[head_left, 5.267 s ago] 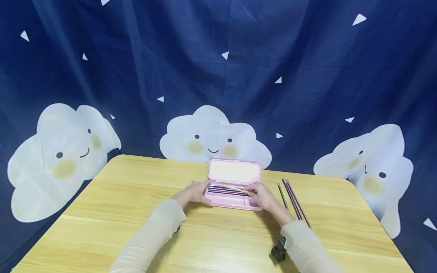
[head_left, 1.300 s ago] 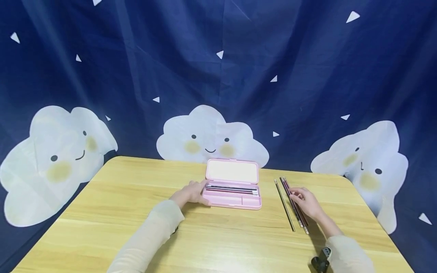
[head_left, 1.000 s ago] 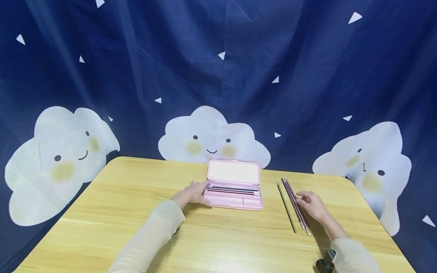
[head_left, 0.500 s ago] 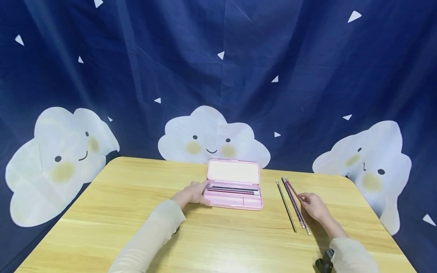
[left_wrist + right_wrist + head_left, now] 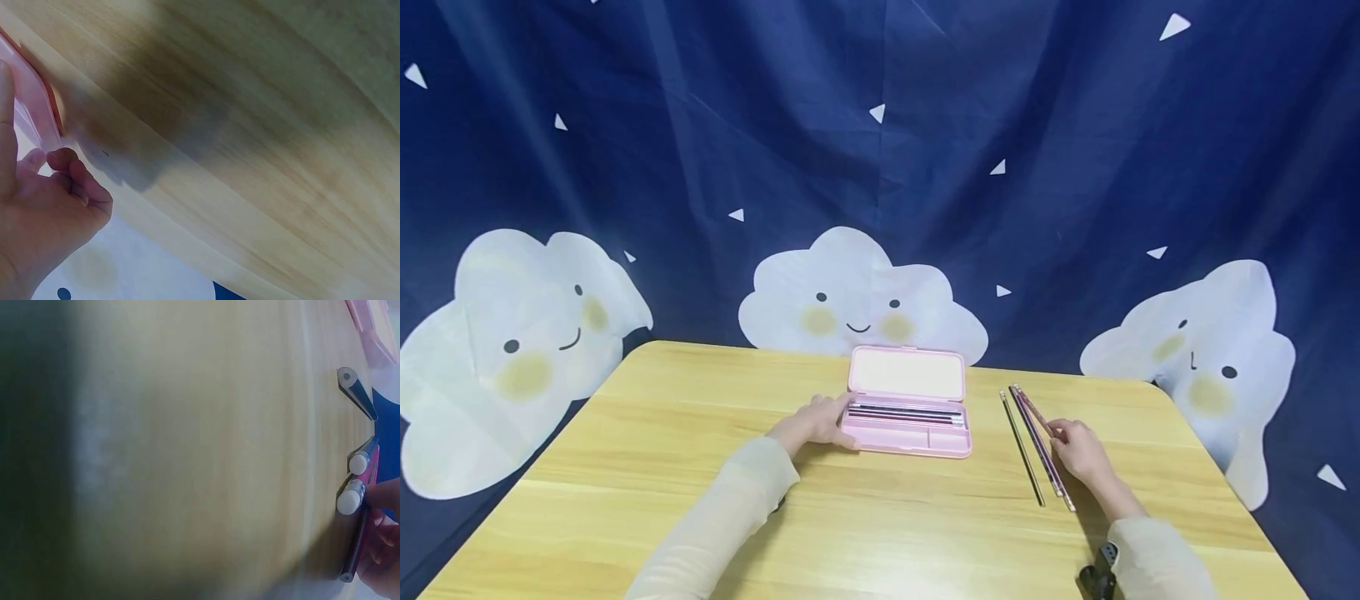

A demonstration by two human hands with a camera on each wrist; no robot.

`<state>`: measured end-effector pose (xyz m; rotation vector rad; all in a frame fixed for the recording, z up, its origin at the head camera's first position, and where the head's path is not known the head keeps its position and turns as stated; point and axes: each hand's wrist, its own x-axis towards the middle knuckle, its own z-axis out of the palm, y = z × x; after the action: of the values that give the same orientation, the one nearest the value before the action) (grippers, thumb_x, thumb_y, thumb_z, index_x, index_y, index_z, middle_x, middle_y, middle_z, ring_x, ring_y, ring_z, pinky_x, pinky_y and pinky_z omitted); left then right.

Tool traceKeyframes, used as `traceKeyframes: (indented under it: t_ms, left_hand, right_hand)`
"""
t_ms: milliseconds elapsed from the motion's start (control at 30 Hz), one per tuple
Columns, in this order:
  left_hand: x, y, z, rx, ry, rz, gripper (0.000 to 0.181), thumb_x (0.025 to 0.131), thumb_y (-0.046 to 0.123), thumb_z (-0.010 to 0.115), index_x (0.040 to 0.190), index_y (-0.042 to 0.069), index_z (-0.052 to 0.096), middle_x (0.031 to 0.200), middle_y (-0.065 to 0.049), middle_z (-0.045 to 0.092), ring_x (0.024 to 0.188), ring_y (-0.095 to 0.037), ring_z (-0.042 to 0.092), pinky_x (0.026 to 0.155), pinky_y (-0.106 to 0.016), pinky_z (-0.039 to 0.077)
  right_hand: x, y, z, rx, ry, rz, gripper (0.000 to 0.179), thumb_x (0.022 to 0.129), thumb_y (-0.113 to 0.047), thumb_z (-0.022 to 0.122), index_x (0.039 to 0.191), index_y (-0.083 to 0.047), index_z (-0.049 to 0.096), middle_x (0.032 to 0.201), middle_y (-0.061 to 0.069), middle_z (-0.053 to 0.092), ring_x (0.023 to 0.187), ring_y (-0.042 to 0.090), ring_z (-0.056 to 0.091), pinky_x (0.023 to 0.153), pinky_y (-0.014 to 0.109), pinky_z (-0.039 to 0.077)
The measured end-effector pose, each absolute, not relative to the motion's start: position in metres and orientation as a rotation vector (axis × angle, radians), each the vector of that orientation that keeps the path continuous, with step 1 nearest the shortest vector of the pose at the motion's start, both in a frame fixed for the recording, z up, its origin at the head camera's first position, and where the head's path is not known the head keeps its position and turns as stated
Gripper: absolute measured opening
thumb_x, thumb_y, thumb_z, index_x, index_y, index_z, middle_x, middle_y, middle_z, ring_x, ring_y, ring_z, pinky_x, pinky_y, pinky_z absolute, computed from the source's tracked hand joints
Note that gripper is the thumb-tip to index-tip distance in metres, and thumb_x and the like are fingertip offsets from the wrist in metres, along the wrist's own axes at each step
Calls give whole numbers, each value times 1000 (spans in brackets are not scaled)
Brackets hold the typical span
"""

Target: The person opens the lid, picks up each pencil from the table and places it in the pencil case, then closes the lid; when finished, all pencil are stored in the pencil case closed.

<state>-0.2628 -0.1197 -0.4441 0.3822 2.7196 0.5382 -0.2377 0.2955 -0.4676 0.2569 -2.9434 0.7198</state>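
My left hand (image 5: 820,419) grips the left end of a pink pencil case (image 5: 887,440), thumb at the front and fingers behind. Its lid stands open, and several pencils (image 5: 902,415) lie in the long back compartment. To the right of the case, my right hand (image 5: 1081,450) pinches a dark red pencil (image 5: 354,556) between thumb and fingers; the hand covers part of it. Right beside that pencil, further pencils (image 5: 1037,442) lie close together, white erasers toward me. A dark pencil (image 5: 1022,450) lies a little apart on their left.
The wooden table (image 5: 880,517) carries everything, its far edge close behind the case lid. Behind hangs a dark blue curtain (image 5: 820,125) with smiling clouds. A black wrist camera (image 5: 1101,571) sits under the right sleeve.
Earlier my right hand was at the case with a pencil. It has since moved right to the loose pencils and taken hold of the dark red one. My left hand stays on the case.
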Motion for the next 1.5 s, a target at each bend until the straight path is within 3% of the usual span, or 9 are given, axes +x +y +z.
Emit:
traceKeyframes:
  t_ms: [333, 667, 1100, 1300, 1500]
  left_hand:
    - [-260, -120, -438, 402, 2735, 565, 95, 66, 43, 78, 142, 13, 30, 126, -18, 49, 111, -33, 41, 93, -50, 37]
    - [-259, -120, -443, 403, 2733, 589, 95, 66, 42, 78, 142, 12, 30, 128, -21, 47, 113, -36, 40, 94, -52, 36]
    - [-260, -120, -442, 416, 2746, 571, 96, 66, 43, 78, 142, 10, 30, 129, -23, 46, 115, -37, 39, 95, -52, 35]
    - [-261, -121, -444, 411, 2752, 538, 95, 66, 43, 78, 142, 11, 31, 128, -22, 47, 114, -37, 40, 93, -52, 36]
    - [-263, -117, -445, 405, 2743, 548, 95, 66, 43, 78, 142, 11, 31, 129, -22, 46, 113, -35, 41, 93, -51, 36]
  right_hand:
    - [-240, 296, -461, 236, -2842, 744, 27, 79, 6, 53, 105, 14, 57, 72, 13, 53, 66, 24, 49, 57, 36, 42]
    - [-247, 267, -447, 275, -2747, 789, 25, 80, 4, 56, 104, 8, 63, 76, 11, 55, 69, 24, 51, 60, 37, 43]
    - [-258, 201, -451, 717, -2666, 866, 21, 78, 6, 61, 95, -2, 69, 76, 2, 56, 71, 14, 48, 64, 29, 42]
    - [-261, 171, -450, 754, -2699, 837, 22, 78, 6, 61, 96, -4, 70, 81, 4, 58, 78, 18, 53, 72, 34, 45]
    - [-263, 154, -452, 818, -2732, 785, 20, 79, 4, 62, 95, -4, 71, 77, 1, 57, 71, 13, 51, 68, 29, 46]
